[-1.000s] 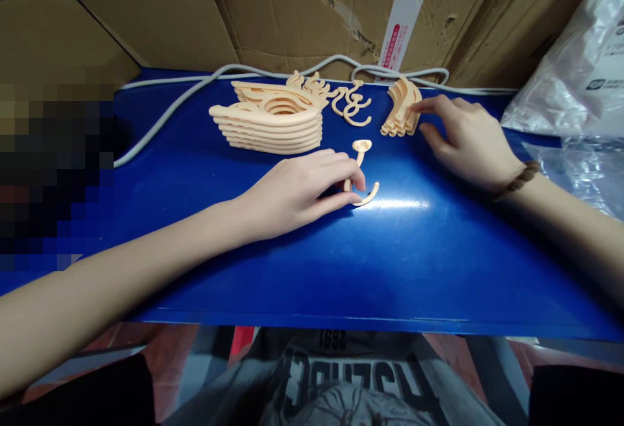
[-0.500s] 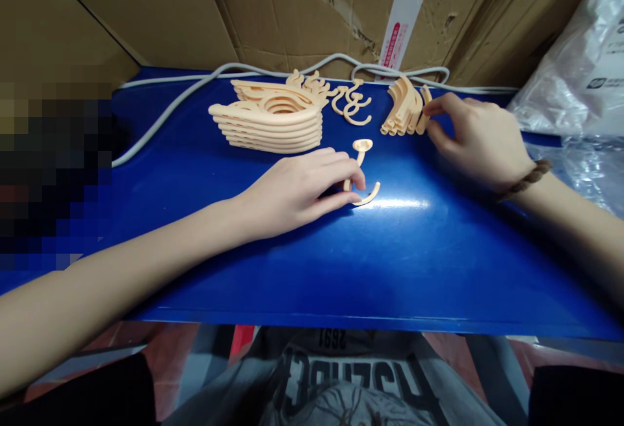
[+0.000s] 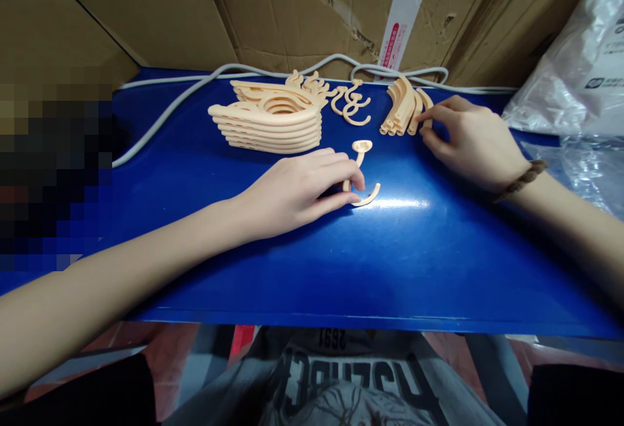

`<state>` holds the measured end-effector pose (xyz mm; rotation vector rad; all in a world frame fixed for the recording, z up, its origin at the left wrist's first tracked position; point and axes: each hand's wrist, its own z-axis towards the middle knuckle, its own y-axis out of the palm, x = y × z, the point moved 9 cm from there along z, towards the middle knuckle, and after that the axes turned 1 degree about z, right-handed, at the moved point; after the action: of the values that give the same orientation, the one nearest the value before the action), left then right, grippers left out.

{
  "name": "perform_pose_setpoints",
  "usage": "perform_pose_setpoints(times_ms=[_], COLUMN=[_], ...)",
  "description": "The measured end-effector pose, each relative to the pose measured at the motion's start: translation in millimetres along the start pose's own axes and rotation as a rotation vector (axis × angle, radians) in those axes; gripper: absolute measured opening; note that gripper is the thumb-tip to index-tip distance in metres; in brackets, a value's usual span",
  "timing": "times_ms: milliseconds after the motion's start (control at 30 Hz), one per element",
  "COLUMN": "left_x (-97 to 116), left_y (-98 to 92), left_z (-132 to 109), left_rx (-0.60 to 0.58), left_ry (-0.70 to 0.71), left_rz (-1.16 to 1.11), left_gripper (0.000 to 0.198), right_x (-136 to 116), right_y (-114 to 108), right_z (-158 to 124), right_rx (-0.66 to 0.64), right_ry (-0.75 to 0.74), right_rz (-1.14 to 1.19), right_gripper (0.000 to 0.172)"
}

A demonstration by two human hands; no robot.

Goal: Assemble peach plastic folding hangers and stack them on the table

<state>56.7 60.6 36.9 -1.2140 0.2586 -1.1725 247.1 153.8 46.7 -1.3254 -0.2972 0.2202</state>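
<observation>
A cream plastic hanger hook lies on the blue table, its curved part under the fingertips of my left hand. My thumb and fingers close round its middle, and its flat end shows beyond them. At the right, my right hand pinches a curved hanger arm between thumb and fingers. That piece stands beside a bunch of similar curved arms. Between the hands, farther back, lie several loose hooks. Flat hanger pieces are stacked to the left, with more hooks behind them.
Cardboard boxes form a wall behind the blue table. A white cable runs along the table's back edge. Clear plastic bags sit at the right. The table's front edge is close to my body.
My right hand has shifted slightly left, and the curved arm at its fingertips has tilted away from its earlier position. My left hand stays on the hook.
</observation>
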Motion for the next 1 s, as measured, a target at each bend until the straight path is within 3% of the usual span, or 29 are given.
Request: perform_pose_setpoints(times_ms=[300,500,733,900,1000], left_x=[1.6,2.4,2.0,4.5,7.0], left_y=[-1.1,-0.6,-0.9,-5.1,-12.4], left_z=[-0.7,-0.8,-1.0,0.0,0.6], left_rx=[0.012,0.011,0.012,0.032,0.081], left_ry=[0.021,0.033,0.030,0.039,0.037], left_rz=[0.012,0.025,0.028,0.014,-0.047], left_gripper=[0.008,0.008,0.006,0.008,0.008], right_x=[8.3,26.8,42.6,36.9,22.1], right_y=[-0.4,2.9,9.1,-24.8,-47.6], right_z=[4.4,6.8,4.8,1.6,-3.6], right_rx=[-0.011,-0.042,-0.201,0.015,0.204], right_ry=[0.072,0.193,0.351,0.378,0.236], right_rz=[-0.130,-0.172,-0.191,-0.159,-0.086], right_gripper=[0.034,0.052,0.056,0.051,0.044])
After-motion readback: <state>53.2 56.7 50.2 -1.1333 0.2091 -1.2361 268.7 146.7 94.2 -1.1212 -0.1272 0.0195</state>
